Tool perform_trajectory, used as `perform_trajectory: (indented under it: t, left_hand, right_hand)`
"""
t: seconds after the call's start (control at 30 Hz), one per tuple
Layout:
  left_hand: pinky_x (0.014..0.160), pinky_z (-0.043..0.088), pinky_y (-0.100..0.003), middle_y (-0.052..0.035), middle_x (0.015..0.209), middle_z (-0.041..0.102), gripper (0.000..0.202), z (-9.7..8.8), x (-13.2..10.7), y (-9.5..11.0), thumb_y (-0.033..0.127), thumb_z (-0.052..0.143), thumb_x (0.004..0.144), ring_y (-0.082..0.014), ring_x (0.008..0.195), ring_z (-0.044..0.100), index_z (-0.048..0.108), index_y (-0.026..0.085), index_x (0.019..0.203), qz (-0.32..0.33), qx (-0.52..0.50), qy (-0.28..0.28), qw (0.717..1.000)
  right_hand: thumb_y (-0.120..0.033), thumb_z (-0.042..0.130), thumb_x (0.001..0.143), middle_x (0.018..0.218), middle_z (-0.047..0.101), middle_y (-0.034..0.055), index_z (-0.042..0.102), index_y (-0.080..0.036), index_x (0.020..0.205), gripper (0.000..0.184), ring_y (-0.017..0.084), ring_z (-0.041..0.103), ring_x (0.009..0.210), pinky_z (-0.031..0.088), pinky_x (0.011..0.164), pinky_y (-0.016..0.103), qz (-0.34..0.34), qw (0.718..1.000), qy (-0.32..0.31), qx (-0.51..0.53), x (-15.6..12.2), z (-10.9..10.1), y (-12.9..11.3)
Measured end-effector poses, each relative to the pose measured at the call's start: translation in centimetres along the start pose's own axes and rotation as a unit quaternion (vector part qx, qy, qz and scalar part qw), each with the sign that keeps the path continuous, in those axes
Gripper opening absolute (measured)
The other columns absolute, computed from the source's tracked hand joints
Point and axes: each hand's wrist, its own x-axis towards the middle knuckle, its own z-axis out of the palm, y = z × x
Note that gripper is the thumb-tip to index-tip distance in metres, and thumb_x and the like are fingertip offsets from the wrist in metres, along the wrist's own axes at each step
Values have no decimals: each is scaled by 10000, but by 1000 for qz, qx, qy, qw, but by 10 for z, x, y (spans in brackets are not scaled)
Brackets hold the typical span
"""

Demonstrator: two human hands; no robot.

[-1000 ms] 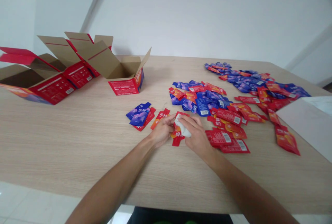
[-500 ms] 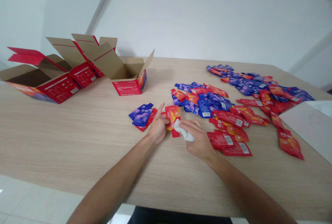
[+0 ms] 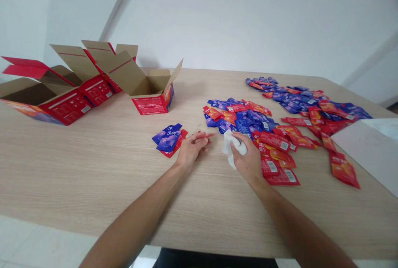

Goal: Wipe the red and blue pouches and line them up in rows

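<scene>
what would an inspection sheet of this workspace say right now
surface: pale wooden table, carrying sachets and boxes
job's things: white cloth bunched in the right hand; red sachet, its edge showing under the left hand; small stack of sachets, blue on red, just left of that hand
clutter: loose sachet pile mid-table; second pile farther right; open carton; more open cartons at far left; white sheet at right edge
grippers: left hand flat, fingers stretched; right hand closed on the cloth
cables: nothing seen
surroundings: plain white walls
</scene>
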Motion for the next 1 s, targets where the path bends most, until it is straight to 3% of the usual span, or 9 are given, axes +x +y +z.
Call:
perform_trajectory:
  t: [0.1, 0.17, 0.33, 0.57, 0.7, 0.8, 0.87, 0.93, 1.0]
  left_hand:
    - [405, 261, -217, -8, 520, 595, 413, -2, -2, 5, 544, 717, 791, -90, 397, 469, 695, 133, 758, -2, 102, 20, 995]
    - [400, 198, -227, 30, 417, 476, 494, -4, -3, 8, 610, 688, 792, -61, 351, 331, 690, 133, 660, 15, 153, 36, 987]
    - [590, 412, -243, -37, 667, 660, 439, -3, -2, 7, 554, 715, 790, -133, 608, 560, 725, 126, 690, 49, 149, 9, 988]
    - [628, 421, -231, 2, 788, 662, 251, 15, -10, -3, 334, 724, 779, -126, 665, 540, 694, 184, 978, 43, -32, -30, 998]
    - [664, 443, -249, -32, 902, 705, 510, 20, -16, -2, 133, 681, 675, -154, 726, 602, 677, 192, 1182, -3, -64, -103, 993]
    - [691, 460, -267, -55, 956, 725, 592, 22, -19, -7, 89, 654, 641, -192, 792, 647, 673, 174, 1227, -47, -41, -184, 981]
    - [710, 468, -278, -54, 995, 733, 600, 22, -19, -13, 92, 649, 648, -220, 860, 663, 670, 183, 1241, -52, -11, -206, 977]
    - [780, 483, -303, -55, 1060, 736, 544, 20, -16, -16, 116, 638, 689, -246, 972, 659, 681, 196, 1225, -28, 22, -179, 983]
    - [907, 470, -338, -68, 1144, 726, 416, 16, -12, -16, 178, 620, 773, -262, 1113, 623, 708, 212, 1179, 19, 60, -106, 992]
  right_hand:
    - [-257, 600, 899, 1231, 683, 98, 647, -232, 1176, 282, 266, 623, 1166, 470, 1054, 475, -26, 1000, -7, 9, -2, 0, -4]
    - [-241, 600, 898, 1252, 673, 103, 639, -239, 1192, 296, 271, 617, 1175, 469, 1054, 482, -49, 999, -13, 6, -4, 0, -6]
    - [-144, 598, 855, 1277, 656, 91, 626, -261, 1216, 381, 274, 600, 1182, 479, 1037, 487, -111, 992, -65, 7, -8, 2, -8]
    - [7, 555, 717, 1334, 625, 78, 591, -256, 1304, 644, 265, 581, 1170, 506, 982, 453, -211, 953, -216, 15, -18, 11, -3]
    - [12, 527, 730, 1327, 635, 65, 606, -251, 1291, 625, 260, 566, 1178, 493, 998, 452, -193, 965, -180, -7, -12, 9, 4]
    - [-35, 546, 767, 1327, 638, 74, 620, -252, 1284, 566, 277, 569, 1183, 468, 1019, 474, -147, 982, -106, -52, -3, 4, 11]
    - [-65, 566, 777, 1326, 639, 81, 626, -250, 1285, 544, 284, 575, 1177, 463, 1017, 479, -133, 985, -82, -70, 0, 2, 13]
    - [-53, 561, 767, 1326, 641, 84, 627, -242, 1287, 557, 279, 579, 1178, 468, 1016, 471, -145, 983, -99, -62, -1, 4, 11]
    - [-13, 545, 736, 1314, 651, 81, 635, -236, 1279, 594, 268, 590, 1167, 488, 997, 452, -165, 975, -146, -39, -7, 8, 8]
